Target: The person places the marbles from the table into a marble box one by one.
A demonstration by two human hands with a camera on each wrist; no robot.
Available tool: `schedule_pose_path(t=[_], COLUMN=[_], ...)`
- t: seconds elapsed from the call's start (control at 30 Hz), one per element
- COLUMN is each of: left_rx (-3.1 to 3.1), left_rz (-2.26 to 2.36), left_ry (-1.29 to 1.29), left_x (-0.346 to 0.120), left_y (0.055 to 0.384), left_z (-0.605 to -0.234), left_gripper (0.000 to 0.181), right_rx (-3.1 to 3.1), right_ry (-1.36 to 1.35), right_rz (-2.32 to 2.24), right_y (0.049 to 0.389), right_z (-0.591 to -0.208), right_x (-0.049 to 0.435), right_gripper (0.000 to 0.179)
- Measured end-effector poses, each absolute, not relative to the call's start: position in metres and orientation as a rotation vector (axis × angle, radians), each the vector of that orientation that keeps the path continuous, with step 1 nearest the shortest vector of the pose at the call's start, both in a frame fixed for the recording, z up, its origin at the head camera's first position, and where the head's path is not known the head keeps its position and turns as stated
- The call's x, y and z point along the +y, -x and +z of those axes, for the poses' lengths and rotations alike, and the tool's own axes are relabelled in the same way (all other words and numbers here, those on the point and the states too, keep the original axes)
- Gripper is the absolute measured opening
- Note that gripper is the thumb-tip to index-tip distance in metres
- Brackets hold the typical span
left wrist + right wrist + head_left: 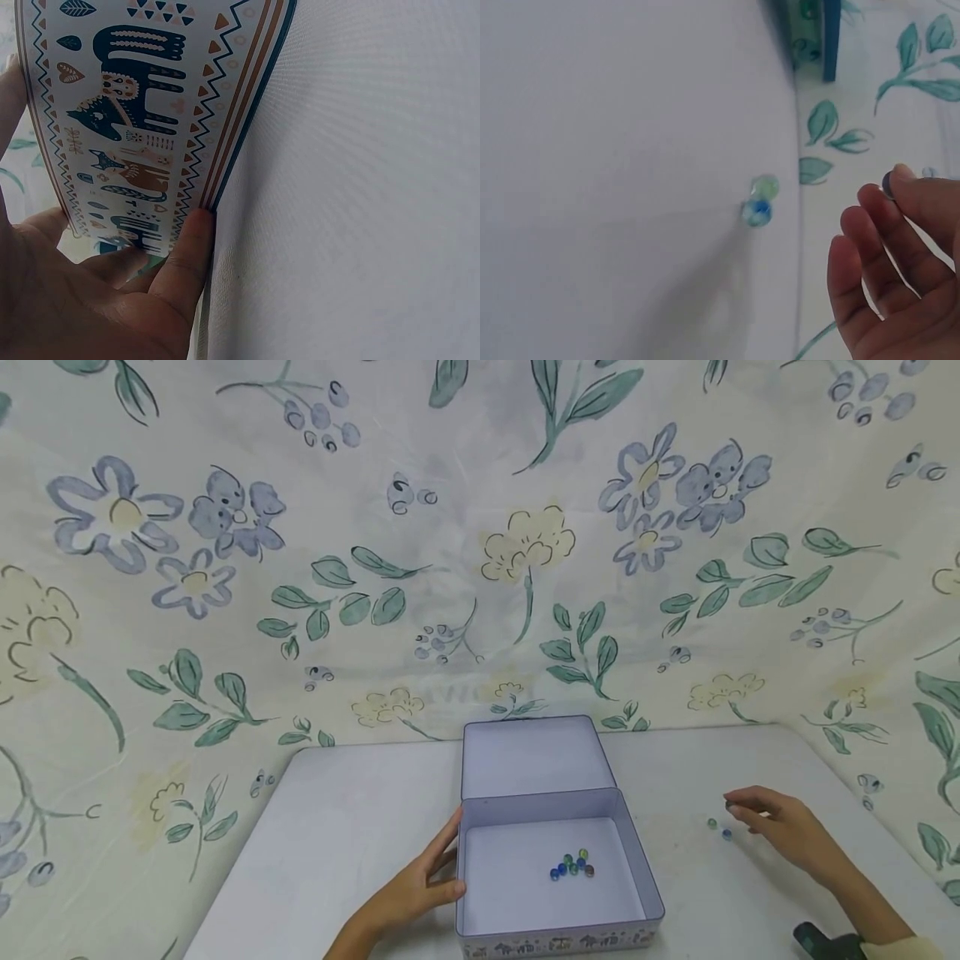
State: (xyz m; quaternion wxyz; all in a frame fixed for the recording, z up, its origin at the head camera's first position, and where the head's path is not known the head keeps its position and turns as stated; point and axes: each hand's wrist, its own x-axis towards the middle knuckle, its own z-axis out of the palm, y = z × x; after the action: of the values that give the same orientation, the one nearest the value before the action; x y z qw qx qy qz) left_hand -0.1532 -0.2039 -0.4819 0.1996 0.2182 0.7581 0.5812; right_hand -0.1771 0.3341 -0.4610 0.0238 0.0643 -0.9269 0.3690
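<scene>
A metal tin (561, 919) stands with its hinged lid (534, 758) raised at the back. Several glass marbles (573, 865), blue, green and brown, lie grouped on its floor. My left hand (412, 889) rests against the tin's left wall, fingers spread and fairly straight; the left wrist view shows the fingertips on the patterned side (124, 127). To the right of the tin, my right hand (783, 828) pinches a dark marble (887, 184) between thumb and index finger. Just left of that hand, a green marble (712, 823) and a blue marble (727, 834) sit close together on the table.
The white table (360, 802) reaches back to a hanging flowered cloth (450, 527), which also drapes along both sides. A dark green and black object (821, 941) shows at the right wrist, by the bottom edge of the head view.
</scene>
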Motion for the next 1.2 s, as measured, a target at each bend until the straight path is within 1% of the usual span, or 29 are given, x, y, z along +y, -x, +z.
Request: schedule_pose_path(t=[0.07, 0.3, 0.57, 1.2], left_rx=[2.12, 2.117, 2.118, 2.123], left_rz=[1.624, 1.617, 1.616, 1.608], left_ry=[-0.614, -0.626, -0.626, -0.64], left_x=[-0.204, -0.204, -0.204, -0.203], left_y=[0.154, 0.153, 0.152, 0.154], left_z=[-0.481, -0.48, -0.482, -0.48], left_gripper=[0.09, 0.09, 0.09, 0.09], right_rx=[-2.84, -2.751, -2.75, -2.732], right_ry=[-0.231, -0.394, -0.503, -0.777], right_rz=[1.152, 1.143, 1.172, 1.154], right_y=[0.177, 0.178, 0.182, 0.203], right_z=[-0.456, -0.441, -0.427, -0.406], right_x=[0.329, 0.31, 0.286, 0.233], right_gripper=[0.036, 0.026, 0.02, 0.018])
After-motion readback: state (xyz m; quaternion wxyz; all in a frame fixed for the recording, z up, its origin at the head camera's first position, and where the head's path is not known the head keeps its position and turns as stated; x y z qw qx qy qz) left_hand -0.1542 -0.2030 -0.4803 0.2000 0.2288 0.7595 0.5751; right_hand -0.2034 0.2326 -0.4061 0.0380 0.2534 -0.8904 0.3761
